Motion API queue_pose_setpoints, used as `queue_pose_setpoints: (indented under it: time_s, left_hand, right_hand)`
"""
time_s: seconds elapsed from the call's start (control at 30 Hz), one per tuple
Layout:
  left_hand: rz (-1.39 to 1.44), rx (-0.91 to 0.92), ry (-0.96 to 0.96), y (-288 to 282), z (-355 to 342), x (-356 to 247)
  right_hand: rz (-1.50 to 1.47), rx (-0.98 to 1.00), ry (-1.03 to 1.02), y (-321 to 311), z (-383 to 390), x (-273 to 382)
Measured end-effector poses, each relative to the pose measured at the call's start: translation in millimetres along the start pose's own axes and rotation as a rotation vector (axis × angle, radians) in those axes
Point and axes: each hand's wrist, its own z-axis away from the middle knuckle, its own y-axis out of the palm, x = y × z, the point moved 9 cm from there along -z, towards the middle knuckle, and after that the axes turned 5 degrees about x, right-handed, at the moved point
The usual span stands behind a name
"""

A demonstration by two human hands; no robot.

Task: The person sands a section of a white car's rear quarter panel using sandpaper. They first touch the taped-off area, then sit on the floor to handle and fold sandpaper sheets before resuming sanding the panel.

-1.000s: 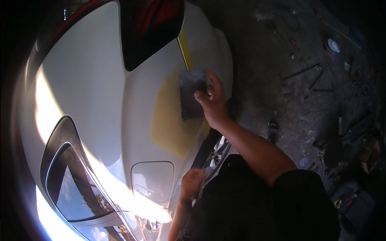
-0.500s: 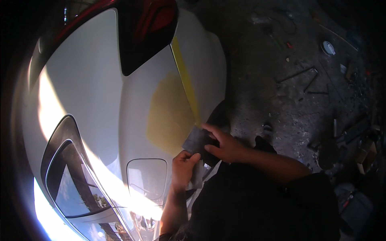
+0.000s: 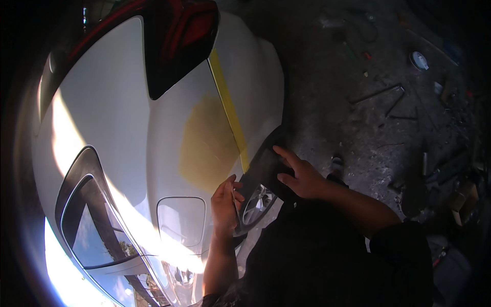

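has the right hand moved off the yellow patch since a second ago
Yes. The right hand, holding the dark sheet, dropped from beside the yellow patch to the wheel.

Single head view looks steeply down, seemingly close, onto a white car panel (image 3: 117,117).

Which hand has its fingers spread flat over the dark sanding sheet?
The right hand: its fingers lie across the dark sanding sheet. The left hand only pinches the sheet's lower edge.

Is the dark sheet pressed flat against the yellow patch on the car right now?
No, both hands, left hand and right hand, hold the dark sheet off the yellow patch, near the wheel.
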Motion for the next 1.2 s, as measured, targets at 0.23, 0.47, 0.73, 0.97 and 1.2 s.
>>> queue_pose_setpoints:
  time_s: [0.23,0.47,0.73,0.97,1.2]
  left_hand:
    - [0.198,0.086,-0.004,50.1,-7.4,17.3]
    - [0.212,-0.033,-0.024,55.4,-8.2,23.6]
    - [-1.653,-0.077,0.764,61.1,-16.8,-93.2]
    - [-2.136,-0.206,0.842,61.2,-89.4,-137.2]
    - [-2.3,0.225,0.769,67.5,-86.5,-66.5]
  right_hand:
    - [0.036,-0.269,-0.265,-10.9,11.4,33.1]
    - [0.01,-0.239,-0.24,-12.5,16.6,32.8]
    - [-0.084,-0.393,-0.143,-55.4,18.7,8.2]
    - [-0.085,-0.493,-0.191,-61.4,30.5,-11.3]
    - [0.046,-0.61,-0.168,-72.0,45.9,-20.4]
